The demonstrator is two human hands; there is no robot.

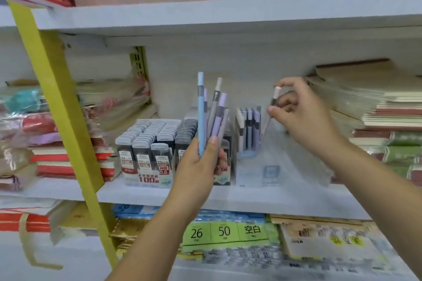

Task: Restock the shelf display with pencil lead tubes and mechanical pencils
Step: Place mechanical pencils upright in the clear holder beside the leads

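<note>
1. In the left third of the frame, a yellow shelf upright (pixel 57 98) is seen slanting downward. Behind it, blurred stacks of wrapped notebooks (pixel 45 159) are piled.
2. Left of centre, a display box of pencil lead tubes (pixel 148 141) is set on the white shelf (pixel 251 198). Its rows appear fully packed.
3. At centre, the left hand (pixel 201 166) is raised in front of that box. Its grip is clenched round the lower ends of a bundle of mechanical pencils (pixel 212 116), which are fanned upward with caps on top.
4. Just right of centre, a clear pencil stand (pixel 296 162) is placed beside the lead tube box. A few stocked pencils (pixel 249 130) are stood upright at its left end; the remainder looks unfilled.
5. Further right, the right hand (pixel 303 116) is held above the stand. Its grip is closed on a single pencil (pixel 274 100), pinched near the cap between thumb and fingertips.
6. The long axis of the single pencil is nearly upright, cap up, with the tip angled down toward the stand. The unfilled part of the stand lies just below the tip, and the right hand is the nearer one. A lowering along the pencil's own axis is judged to be what is needed.
7. At the far right, more stacked notebooks (pixel 376 107) are shelved.
</note>
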